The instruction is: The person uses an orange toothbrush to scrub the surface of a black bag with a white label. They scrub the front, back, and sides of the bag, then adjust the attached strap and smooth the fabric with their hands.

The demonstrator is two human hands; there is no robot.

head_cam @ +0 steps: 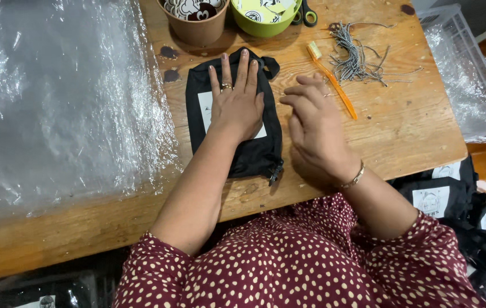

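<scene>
A small black fabric pouch (254, 154) with a white label lies flat on the wooden table (414, 120). My left hand (236, 97) presses flat on top of it, fingers spread, a ring on one finger. My right hand (315, 125) hovers just right of the pouch with fingers loosely curled and holds nothing that I can see; a bracelet circles its wrist. An orange toothbrush (334, 85) lies just beyond the right hand's fingertips.
A bundle of grey cords (357, 57) lies past the toothbrush. A brown bowl (197, 28), a green bowl (263, 25) and scissors (306, 14) stand at the far edge. Clear plastic sheeting (55, 97) covers the left. More black pouches (454, 199) pile at lower right.
</scene>
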